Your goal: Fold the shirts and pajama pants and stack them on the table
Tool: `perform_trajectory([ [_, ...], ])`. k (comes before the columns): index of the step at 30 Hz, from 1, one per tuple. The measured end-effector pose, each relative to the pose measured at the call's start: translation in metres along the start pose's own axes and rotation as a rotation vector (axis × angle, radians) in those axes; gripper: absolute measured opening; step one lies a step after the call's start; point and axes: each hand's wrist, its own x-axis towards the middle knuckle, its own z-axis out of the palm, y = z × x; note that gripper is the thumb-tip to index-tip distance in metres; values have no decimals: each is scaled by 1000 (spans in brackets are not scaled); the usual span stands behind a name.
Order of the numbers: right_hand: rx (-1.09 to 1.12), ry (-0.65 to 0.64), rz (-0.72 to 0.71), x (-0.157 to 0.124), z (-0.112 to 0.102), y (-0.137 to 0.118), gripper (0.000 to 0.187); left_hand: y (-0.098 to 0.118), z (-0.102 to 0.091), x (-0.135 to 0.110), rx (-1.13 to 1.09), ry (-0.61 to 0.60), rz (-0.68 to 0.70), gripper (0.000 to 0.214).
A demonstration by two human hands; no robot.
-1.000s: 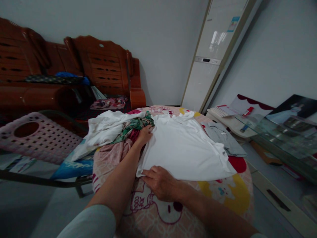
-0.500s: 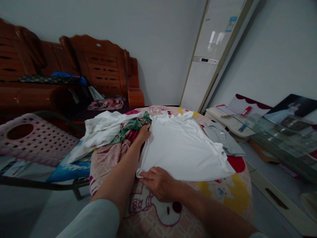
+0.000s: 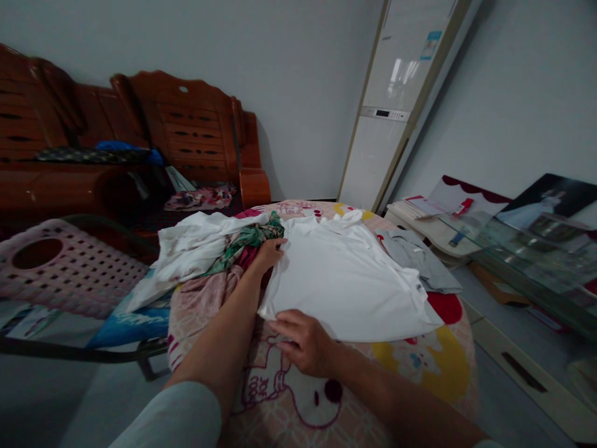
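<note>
A white shirt lies spread on the round table, its left edge towards my arms. At the far part of that edge, my left hand is closed on the cloth, with most of its fingers hidden. My right hand rests at the near left corner; its fingertips touch the cloth, and a gap shows between fingers and thumb. Beside my left hand is a heap of clothes: a white garment, a green patterned cloth and a pink cloth. Right of the shirt lies a folded grey garment.
A patterned cloth covers the table. To the left stands a pink woven chair with a blue cushion. Wooden seating and a tall white air conditioner are behind. A glass shelf is at the right.
My right hand's fingers have loosened from a pinch on the shirt's near left corner and spread slightly. The corner lies flatter. My left hand stays in about the same place.
</note>
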Motion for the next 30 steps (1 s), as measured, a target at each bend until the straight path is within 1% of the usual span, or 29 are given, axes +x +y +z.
perform_trajectory([
  [2, 141, 152, 81, -2, -6, 3, 37, -1, -1, 0, -74, -18, -8, 62],
  [4, 250, 255, 168, -2, -13, 4, 33, -1, 0, 0, -117, -34, -5, 63],
  [7, 390, 358, 324, -1, -18, 7, 23, 0, 2, 2, -126, -32, 1, 60],
  [9, 475, 395, 422, 0, -16, 9, 18, 0, 3, 3, -109, -20, -3, 57],
  [10, 520, 401, 470, 0, -14, 10, 20, 1, 4, 4, -97, -14, -4, 56],
  [11, 565, 399, 512, 0, -12, 11, 26, 1, 4, 4, -82, -7, -5, 55],
  [12, 610, 388, 546, 1, -10, 11, 37, 1, 4, 4, -69, -1, -4, 53],
  [14, 689, 343, 590, 1, -9, 12, 58, 0, 4, 4, -55, 5, -1, 52],
  [15, 720, 317, 605, 1, -9, 12, 66, 0, 4, 4, -61, 5, -3, 51],
  [18, 780, 239, 652, 0, -13, 16, 76, -1, 5, 6, -121, -2, -14, 54],
  [20, 799, 192, 673, -2, -15, 20, 76, 0, 7, 8, -175, -3, -20, 56],
  [21, 811, 172, 681, -2, -15, 23, 72, 1, 8, 10, -195, -3, -21, 56],
  [23, 842, 156, 706, -3, -16, 27, 61, 3, 11, 15, -226, -3, -30, 56],
  [26, 876, 153, 737, -3, -20, 31, 45, 9, 16, 26, -271, 3, -88, 55],
  [30, 851, 93, 784, -3, -33, 32, 42, 13, 25, 40, -349, 39, -185, 51],
])
